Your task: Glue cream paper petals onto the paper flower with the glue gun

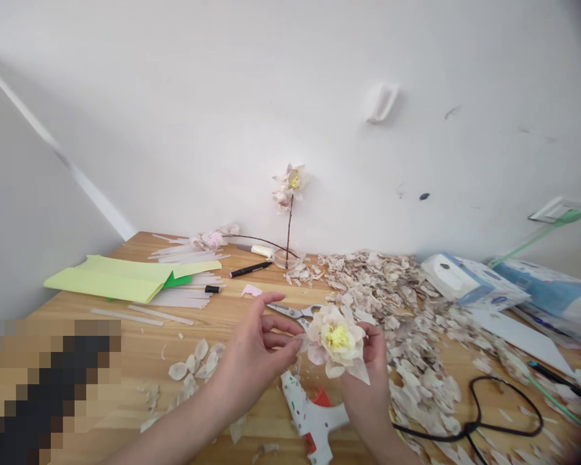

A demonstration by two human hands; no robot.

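Note:
A handmade flower (337, 337) with cream and pale pink petals and a yellow centre faces me in the middle of the view. My right hand (370, 381) is closed around its back, and the petals hide most of those fingertips. At the flower's left edge, my left hand (266, 345) pinches a thin pale petal (304, 343) between thumb and fingers, with the index finger raised. Grey-handled scissors (290, 311) lie just behind the flower. Beneath my hands rests a white glue gun (307, 413) with red parts, partly hidden by my right hand.
Loose petals (368, 278) are heaped along the right; others (198, 358) lie left. A finished flower stem (289, 226) stands against the wall. Yellow-green paper (116, 278), translucent glue sticks (174, 296), a black marker (250, 269), a tissue pack (474, 281) and a black cable (469, 426) surround the workspace.

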